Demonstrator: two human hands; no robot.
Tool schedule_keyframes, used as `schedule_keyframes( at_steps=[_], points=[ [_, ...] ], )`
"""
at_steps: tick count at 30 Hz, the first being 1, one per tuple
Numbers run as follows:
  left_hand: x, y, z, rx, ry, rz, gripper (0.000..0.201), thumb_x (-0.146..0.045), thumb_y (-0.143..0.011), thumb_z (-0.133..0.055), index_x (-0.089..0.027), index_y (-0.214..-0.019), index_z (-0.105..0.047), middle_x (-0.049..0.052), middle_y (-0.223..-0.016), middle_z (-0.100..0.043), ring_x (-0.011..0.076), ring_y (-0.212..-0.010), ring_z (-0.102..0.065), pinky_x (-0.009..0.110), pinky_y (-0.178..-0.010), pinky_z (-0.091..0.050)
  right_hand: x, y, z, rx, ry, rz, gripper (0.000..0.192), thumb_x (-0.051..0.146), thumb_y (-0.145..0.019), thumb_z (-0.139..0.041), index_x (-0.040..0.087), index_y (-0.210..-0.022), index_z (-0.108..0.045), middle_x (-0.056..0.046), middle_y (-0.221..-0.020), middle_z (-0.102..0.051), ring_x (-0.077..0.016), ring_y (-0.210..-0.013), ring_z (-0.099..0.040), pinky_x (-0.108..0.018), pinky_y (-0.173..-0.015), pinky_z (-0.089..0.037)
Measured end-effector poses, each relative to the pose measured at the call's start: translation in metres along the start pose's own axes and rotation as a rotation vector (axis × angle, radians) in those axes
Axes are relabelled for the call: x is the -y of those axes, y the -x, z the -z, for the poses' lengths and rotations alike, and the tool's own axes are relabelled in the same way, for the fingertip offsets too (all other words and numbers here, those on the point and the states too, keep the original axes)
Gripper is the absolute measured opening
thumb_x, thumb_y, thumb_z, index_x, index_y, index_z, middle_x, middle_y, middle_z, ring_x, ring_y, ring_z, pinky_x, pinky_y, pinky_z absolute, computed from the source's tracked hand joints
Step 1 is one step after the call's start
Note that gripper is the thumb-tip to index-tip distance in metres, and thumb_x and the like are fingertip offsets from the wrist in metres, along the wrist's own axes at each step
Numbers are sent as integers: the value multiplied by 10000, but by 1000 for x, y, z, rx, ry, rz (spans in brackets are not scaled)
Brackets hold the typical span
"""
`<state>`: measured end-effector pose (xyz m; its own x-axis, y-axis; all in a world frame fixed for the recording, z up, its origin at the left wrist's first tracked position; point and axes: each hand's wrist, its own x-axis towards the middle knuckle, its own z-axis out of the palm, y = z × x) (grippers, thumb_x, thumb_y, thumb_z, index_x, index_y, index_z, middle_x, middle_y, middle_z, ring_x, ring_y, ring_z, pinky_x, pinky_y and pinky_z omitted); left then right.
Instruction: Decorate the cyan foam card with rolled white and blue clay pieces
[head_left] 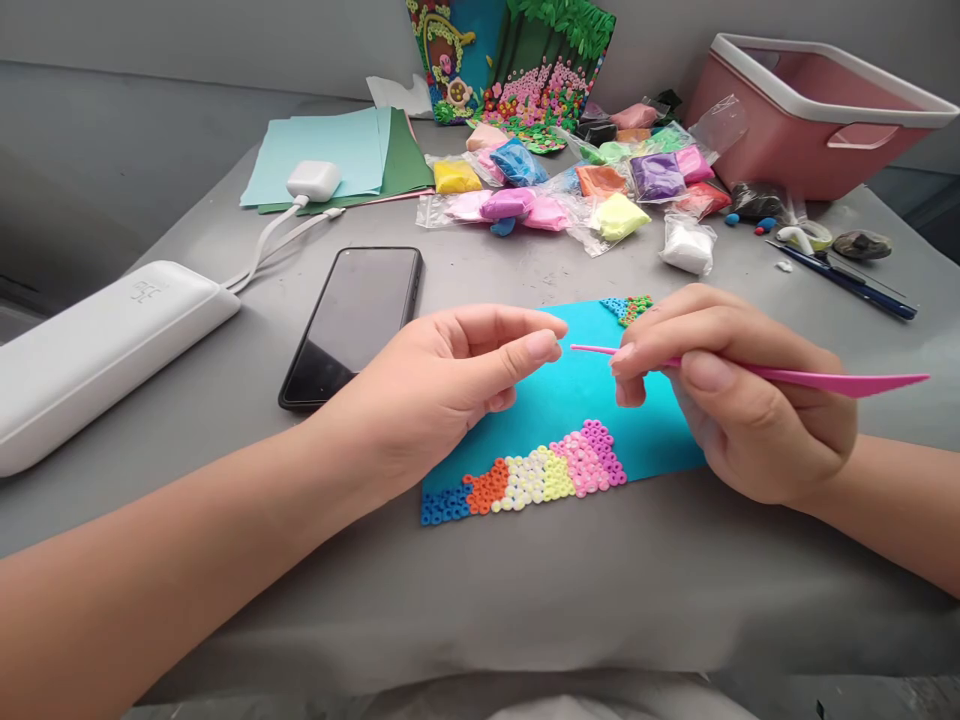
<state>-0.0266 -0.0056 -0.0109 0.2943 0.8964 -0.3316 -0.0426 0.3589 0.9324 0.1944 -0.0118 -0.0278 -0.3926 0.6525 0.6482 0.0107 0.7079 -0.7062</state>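
Pink tool (855,383) over blue card (585,390)
Right hand (757,400) grips it; left of its tip, left hand (457,375) pinches closed, contents unclear.

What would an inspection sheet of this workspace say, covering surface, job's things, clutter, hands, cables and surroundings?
Surface: grey table, with things spread across it.
Job's things: blue card lies flat; ring-shaped beads line part of its near edge, with more at the far side.
Clutter: phone, power bank, sheets, bagged packets, pen, bin.
Hands: right hand holds a pink tool; left hand is over the card, fingertips close together, any small item between them unclear.
Cables: white cable beside the power bank, reaching a white case.
Surroundings: grey wall; other people: nothing seen.
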Motion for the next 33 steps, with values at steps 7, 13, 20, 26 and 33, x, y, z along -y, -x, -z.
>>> schedule_keyframes(
  at_steps=[7,13,20,26,33],
  points=[
    [-15,0,-6,-56,375,157,271,-27,-908,-528,-86,-867,-790,62,-781,-676,78,-641,-576,170,-593,-534,-1,1,1,-23,-17,-14,273,161,-1010,-517,200,-1071,-780,-54,-878,-686,-165,-723,-648,-370,-694,-534],
    [-22,3,-9,-106,371,153,384,99,-756,-480,-97,-928,-762,84,-937,-743,125,-847,-721,173,-761,-614,-1,3,2,-37,-5,-28,256,200,-1022,-527,223,-1053,-780,-57,-866,-688,-175,-708,-647,-366,-669,-536],
    [-12,2,-8,-18,304,160,407,81,-805,-533,-140,-1063,-756,91,-1139,-773,176,-1100,-739,215,-957,-598,-1,3,1,-39,-6,-22,263,201,-1020,-526,235,-1074,-781,-54,-859,-690,-184,-710,-651,-381,-677,-556],
    [-12,1,-7,18,231,129,245,-40,-937,-603,-160,-1103,-739,84,-1103,-792,150,-1047,-758,169,-853,-601,-1,1,2,-41,-13,-17,268,190,-1016,-522,234,-1078,-779,-49,-825,-671,-185,-712,-646,-387,-692,-560],
    [-8,0,3,124,79,0,266,-420,-842,-815,-198,-915,-689,-40,-699,-702,59,-541,-608,170,-540,-498,1,-2,3,-2,2,5,267,175,-1016,-498,204,-1075,-757,-53,-816,-665,-172,-710,-638,-362,-650,-529]
  ],
)
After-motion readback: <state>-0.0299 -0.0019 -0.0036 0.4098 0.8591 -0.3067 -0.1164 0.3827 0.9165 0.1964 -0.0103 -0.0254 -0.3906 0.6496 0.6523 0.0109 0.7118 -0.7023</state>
